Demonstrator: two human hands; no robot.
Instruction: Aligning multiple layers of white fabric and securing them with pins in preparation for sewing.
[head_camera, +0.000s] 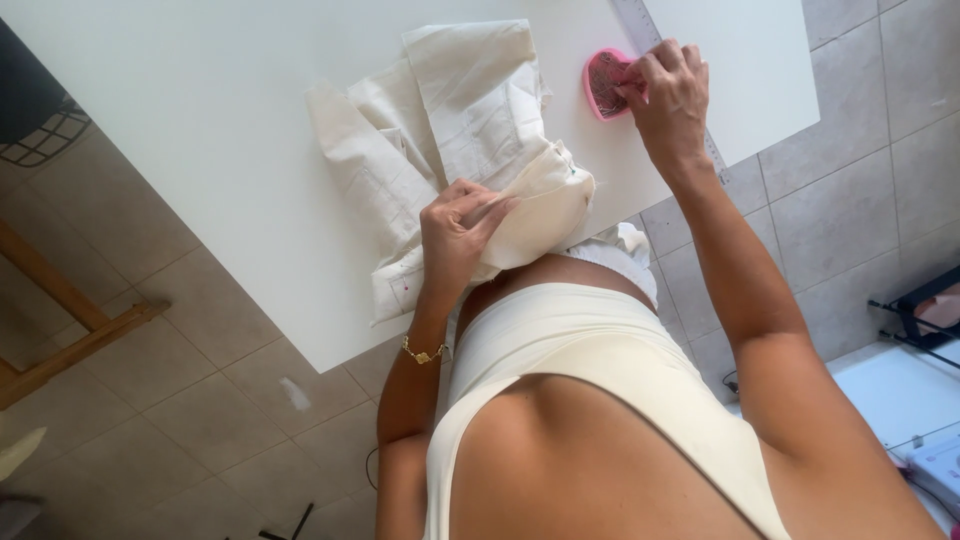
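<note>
On the white table, the cream cloth lies bunched; the left hand pinches its near fold, while the right hand (fingers curled) dips into the pink heart-shaped pin dish just beside the cloth.

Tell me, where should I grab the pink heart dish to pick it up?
Grip the pink heart dish by its raised rim, pinching across its two rounded sides from above. It lies flat on the white table, so only top and rim are reachable. The right hand already reaches into it, probably for pins.
</note>
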